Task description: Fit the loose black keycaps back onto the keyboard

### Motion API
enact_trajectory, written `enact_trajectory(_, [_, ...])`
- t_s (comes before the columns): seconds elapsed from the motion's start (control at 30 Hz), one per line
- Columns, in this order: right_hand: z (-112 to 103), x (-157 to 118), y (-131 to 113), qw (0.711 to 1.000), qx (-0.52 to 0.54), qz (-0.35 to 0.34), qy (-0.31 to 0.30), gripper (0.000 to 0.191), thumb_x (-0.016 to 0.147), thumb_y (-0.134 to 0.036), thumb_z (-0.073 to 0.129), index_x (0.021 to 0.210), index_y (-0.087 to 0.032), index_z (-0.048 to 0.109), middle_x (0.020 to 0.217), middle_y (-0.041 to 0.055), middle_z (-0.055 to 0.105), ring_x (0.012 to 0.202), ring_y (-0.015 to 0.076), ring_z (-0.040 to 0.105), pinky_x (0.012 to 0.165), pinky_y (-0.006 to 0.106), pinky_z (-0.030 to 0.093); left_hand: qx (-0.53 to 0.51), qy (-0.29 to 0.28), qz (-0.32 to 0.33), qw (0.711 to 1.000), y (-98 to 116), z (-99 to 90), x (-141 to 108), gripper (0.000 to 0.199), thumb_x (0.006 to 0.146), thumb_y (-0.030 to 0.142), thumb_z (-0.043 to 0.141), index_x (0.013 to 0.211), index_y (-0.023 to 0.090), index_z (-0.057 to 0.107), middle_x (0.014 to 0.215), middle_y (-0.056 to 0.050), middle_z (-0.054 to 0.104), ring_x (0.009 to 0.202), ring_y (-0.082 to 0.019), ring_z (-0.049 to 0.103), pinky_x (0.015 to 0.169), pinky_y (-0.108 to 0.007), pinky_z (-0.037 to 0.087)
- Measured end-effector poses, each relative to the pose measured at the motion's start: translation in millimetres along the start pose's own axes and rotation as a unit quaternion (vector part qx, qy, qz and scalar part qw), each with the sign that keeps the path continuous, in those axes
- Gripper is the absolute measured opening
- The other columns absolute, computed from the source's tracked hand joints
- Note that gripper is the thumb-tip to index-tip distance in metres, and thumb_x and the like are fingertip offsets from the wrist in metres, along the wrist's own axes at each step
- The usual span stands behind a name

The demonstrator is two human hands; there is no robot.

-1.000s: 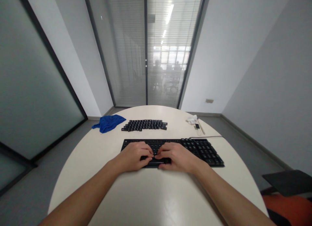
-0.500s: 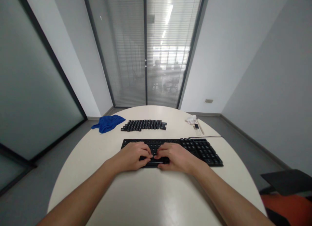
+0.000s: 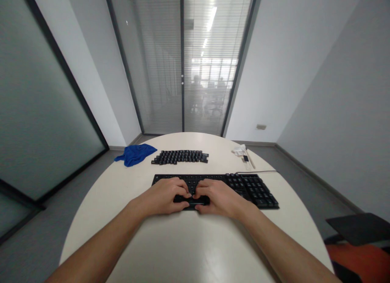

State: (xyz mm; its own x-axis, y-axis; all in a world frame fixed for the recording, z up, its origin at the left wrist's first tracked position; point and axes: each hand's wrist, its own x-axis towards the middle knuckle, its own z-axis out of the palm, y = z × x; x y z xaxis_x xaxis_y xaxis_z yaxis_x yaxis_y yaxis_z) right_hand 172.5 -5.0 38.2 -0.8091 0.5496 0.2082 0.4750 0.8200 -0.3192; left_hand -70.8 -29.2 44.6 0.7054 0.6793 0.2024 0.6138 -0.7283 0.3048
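Left thumb [image 3: 182,205] lower, keyboard [image 3: 258,191] under hands [image 3: 164,195]

I note left hand [image 3: 167,197] and right hand [image 3: 218,197] flanking a long black key [image 3: 195,201] at the keyboard [image 3: 257,191]; grip unclear. From the hands: loose keycaps [image 3: 183,156] near 12 o'clock, blue cloth [image 3: 136,155] at 10, pale stick [image 3: 250,159] at 2.

Free tabletop [image 3: 217,167] lies beyond the keyboard [image 3: 257,191] until loose keycaps [image 3: 182,156] obstruct.

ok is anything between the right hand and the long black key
Nothing visible; the right hand has its fingers at one end of the long black key, the left hand at the other.
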Motion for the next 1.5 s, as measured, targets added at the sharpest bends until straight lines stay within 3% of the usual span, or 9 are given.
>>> enact_trajectory(0.23, [4.0, 0.5, 1.3, 1.000, 0.000, -0.006, 0.002, 0.016, 0.076, -0.027, 0.077, 0.090, -0.021, 0.071, 0.100, 0.0036, 0.069, 0.092, 0.0200, 0.065, 0.083, 0.028, 0.049, 0.014, 0.012, 0.005, 1.000, 3.4, 4.6, 0.4, 0.012, 0.084, 0.032, 0.070, 0.093, 0.025, 0.074, 0.105, -0.001, 0.068, 0.093, -0.020, 0.066, 0.085, -0.030, 0.050])
enact_trajectory(0.37, [5.4, 0.1, 3.5, 1.000, -0.003, -0.021, -0.002, 0.017, 0.079, -0.029, 0.076, 0.094, -0.021, 0.071, 0.101, 0.0036, 0.069, 0.094, 0.0200, 0.064, 0.085, 0.029, 0.049, 0.037, 0.004, 0.007, 0.999, 6.2, 7.2, 1.1, 0.017, 0.082, 0.032, 0.071, 0.097, 0.023, 0.070, 0.106, -0.004, 0.066, 0.095, -0.022, 0.065, 0.086, -0.032, 0.050])
enact_trajectory(0.63, [6.5, -2.1, 9.6, 0.999, -0.016, -0.044, -0.002, 0.018, 0.084, -0.034, 0.071, 0.098, -0.021, 0.071, 0.104, 0.0051, 0.068, 0.096, 0.0204, 0.063, 0.087, 0.032, 0.048, 0.017, 0.024, 0.013, 0.999, 0.2, 9.7, -0.1, 0.008, 0.086, 0.027, 0.066, 0.093, 0.022, 0.066, 0.099, -0.004, 0.068, 0.091, -0.021, 0.064, 0.083, -0.032, 0.049])
enact_trajectory(0.8, [3.8, -2.2, 8.2, 0.999, -0.014, -0.049, -0.003, 0.019, 0.085, -0.034, 0.071, 0.098, -0.021, 0.072, 0.103, 0.0057, 0.068, 0.094, 0.0197, 0.063, 0.085, 0.031, 0.049, 0.004, 0.098, -0.014, 0.995, -15.1, 11.5, 1.2, 0.011, 0.095, 0.025, 0.055, 0.096, 0.021, 0.066, 0.096, -0.004, 0.070, 0.094, -0.021, 0.063, 0.087, -0.035, 0.051])
enact_trajectory(0.93, [3.5, -2.6, 7.7, 0.999, -0.018, -0.051, -0.003, 0.019, 0.086, -0.035, 0.070, 0.098, -0.020, 0.071, 0.103, 0.0055, 0.068, 0.094, 0.0198, 0.063, 0.085, 0.031, 0.049, 0.033, 0.189, -0.087, 0.978, -37.6, 17.7, 0.8, 0.023, 0.099, 0.031, 0.050, 0.110, 0.020, 0.067, 0.121, -0.008, 0.068, 0.114, -0.024, 0.060, 0.103, -0.044, 0.047])
enact_trajectory(1.0, [4.4, -2.8, 8.3, 0.998, -0.019, -0.053, -0.003, 0.019, 0.086, -0.035, 0.070, 0.099, -0.021, 0.071, 0.103, 0.0058, 0.068, 0.095, 0.0201, 0.063, 0.086, 0.032, 0.049, 0.052, 0.200, -0.118, 0.971, -50.1, 22.3, -0.6, 0.030, 0.099, 0.035, 0.050, 0.119, 0.019, 0.065, 0.134, -0.011, 0.062, 0.124, -0.027, 0.056, 0.108, -0.048, 0.044])
enact_trajectory(1.1, [6.0, -3.1, 9.7, 0.998, -0.021, -0.056, -0.001, 0.020, 0.087, -0.035, 0.069, 0.100, -0.021, 0.071, 0.103, 0.0058, 0.068, 0.095, 0.0203, 0.063, 0.086, 0.032, 0.049, 0.079, 0.194, -0.138, 0.968, -66.3, 28.5, -3.2, 0.037, 0.099, 0.038, 0.050, 0.128, 0.018, 0.061, 0.143, -0.012, 0.055, 0.131, -0.029, 0.051, 0.112, -0.052, 0.040])
enact_trajectory(1.23, [7.5, -3.0, 11.0, 0.998, -0.024, -0.060, 0.002, 0.020, 0.086, -0.035, 0.070, 0.100, -0.021, 0.071, 0.103, 0.0056, 0.068, 0.094, 0.0202, 0.063, 0.086, 0.031, 0.048, 0.103, 0.179, -0.138, 0.969, -81.3, 32.8, -3.2, 0.036, 0.100, 0.036, 0.046, 0.125, 0.017, 0.064, 0.148, -0.012, 0.050, 0.136, -0.030, 0.046, 0.114, -0.053, 0.038])
enact_trajectory(1.5, [8.1, -3.1, 11.0, 0.998, -0.024, -0.059, 0.003, 0.021, 0.085, -0.034, 0.070, 0.100, -0.020, 0.071, 0.103, 0.0056, 0.068, 0.095, 0.0205, 0.063, 0.086, 0.032, 0.048, 0.137, 0.111, -0.159, 0.971, -93.4, 33.2, 10.5, 0.041, 0.101, 0.044, 0.043, 0.119, 0.019, 0.070, 0.155, -0.010, 0.043, 0.146, -0.033, 0.031, 0.118, -0.055, 0.029])
